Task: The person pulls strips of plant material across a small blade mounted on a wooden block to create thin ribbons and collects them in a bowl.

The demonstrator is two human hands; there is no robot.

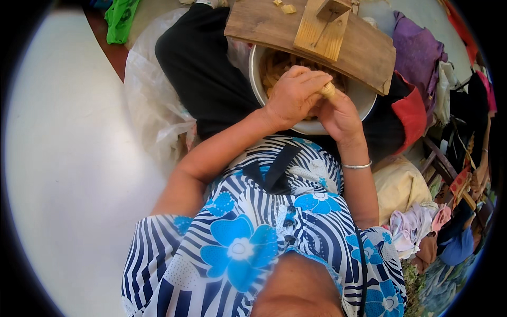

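Over a metal pot (255, 74), my left hand (294, 98) and my right hand (339, 115) come together with fingers closed. A small pale yellow, rounded piece (328, 90) pokes out between them, and both hands seem to grip it; its kind I cannot make out. Inside the pot are brownish-yellow pieces (272, 64), partly hidden by my hands. Across the far side of the pot's mouth lies a wooden board (264, 24), with a lighter wooden block (317, 39) mounted on it. Small yellow bits (288, 9) rest on the board.
Crumpled clear plastic (153, 100) lies left of my black-clad leg (206, 68), beside a pale smooth surface (74, 158). A green bag (121, 21) is at the far left. To the right are purple cloth (417, 53), red cloth (413, 116), a tan sack (401, 185) and heaped clothes (412, 227).
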